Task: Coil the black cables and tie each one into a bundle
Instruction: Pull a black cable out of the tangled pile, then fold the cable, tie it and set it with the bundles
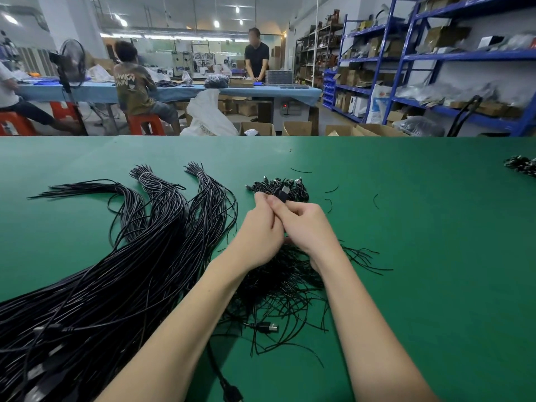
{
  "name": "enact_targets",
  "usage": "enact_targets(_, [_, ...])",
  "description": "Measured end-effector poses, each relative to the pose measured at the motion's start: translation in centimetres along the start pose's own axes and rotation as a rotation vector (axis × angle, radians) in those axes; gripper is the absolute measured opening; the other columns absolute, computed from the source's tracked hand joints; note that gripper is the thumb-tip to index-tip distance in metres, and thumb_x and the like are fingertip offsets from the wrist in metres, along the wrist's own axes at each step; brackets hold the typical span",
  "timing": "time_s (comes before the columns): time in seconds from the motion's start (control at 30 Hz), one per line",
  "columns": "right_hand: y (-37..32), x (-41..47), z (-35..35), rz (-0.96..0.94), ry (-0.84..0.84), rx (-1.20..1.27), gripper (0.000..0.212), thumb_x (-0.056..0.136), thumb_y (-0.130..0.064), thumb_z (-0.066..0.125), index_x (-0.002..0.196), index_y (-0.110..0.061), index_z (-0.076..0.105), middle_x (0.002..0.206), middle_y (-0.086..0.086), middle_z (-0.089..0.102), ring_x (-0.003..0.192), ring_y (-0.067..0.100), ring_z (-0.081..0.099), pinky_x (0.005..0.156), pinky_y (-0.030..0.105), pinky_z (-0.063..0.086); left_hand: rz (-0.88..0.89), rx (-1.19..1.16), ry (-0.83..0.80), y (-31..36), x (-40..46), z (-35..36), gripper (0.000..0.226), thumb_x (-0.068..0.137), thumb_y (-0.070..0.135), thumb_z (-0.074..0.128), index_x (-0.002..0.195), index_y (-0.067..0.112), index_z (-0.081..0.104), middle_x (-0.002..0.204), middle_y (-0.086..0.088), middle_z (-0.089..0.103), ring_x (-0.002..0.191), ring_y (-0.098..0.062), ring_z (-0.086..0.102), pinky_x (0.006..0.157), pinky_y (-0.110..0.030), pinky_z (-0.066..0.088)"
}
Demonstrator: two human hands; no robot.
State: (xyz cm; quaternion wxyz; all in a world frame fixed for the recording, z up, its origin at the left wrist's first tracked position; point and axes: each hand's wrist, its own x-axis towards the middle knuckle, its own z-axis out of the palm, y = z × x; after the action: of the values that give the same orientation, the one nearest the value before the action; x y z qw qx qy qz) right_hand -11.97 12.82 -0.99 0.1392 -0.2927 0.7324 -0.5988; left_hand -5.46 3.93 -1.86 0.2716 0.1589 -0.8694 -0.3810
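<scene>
Black cable plug pinched between left hand and right hand

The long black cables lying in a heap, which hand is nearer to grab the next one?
Probably the left hand. The heap of long black cables lies on its side of the green table. The right hand would have to cross over.

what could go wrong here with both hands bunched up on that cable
1. The left hand and right hand pinch a small coiled cable together; a slip may let the coil spring loose.
2. The loose black ties sprawl right beneath the wrists, so a forearm could drag or tangle them.
3. The uncoiled cables lie close on the left; pulling one might snag its neighbours.
</scene>
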Motion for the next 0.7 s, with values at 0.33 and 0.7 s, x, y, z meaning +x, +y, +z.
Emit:
enact_targets(0.33, [0.2, 0.0, -1.3, 0.242, -0.206, -0.005, 0.046, 0.099, -0.058, 0.053, 0.086, -0.017, 0.069, 0.077, -0.004, 0.066, 0.056, 0.004, 0.064, 0.059, 0.019, 0.056, -0.386, -0.640, -0.277, -0.3, 0.3, 0.3, 0.024, 0.089, 0.036, 0.038, 0.092, 0.014, 0.047, 0.061, 0.005, 0.047, 0.055, -0.013, 0.039, 0.043, -0.020, 0.029])
enact_targets(0.7, [1.2, 0.4, -2.1, -0.010, -0.003, -0.009, 0.036, 0.087, -0.045, 0.077, 0.079, -0.010, 0.072, 0.055, -0.011, 0.049, 0.054, 0.009, 0.042, 0.058, 0.027, 0.038, -0.437, -0.689, -0.447, 0.0, 0.3, -1.2, 0.059, 0.102, 0.064, 0.013, 0.104, 0.019, 0.052, 0.060, 0.004, 0.039, 0.052, -0.012, 0.023, 0.044, -0.018, 0.020])
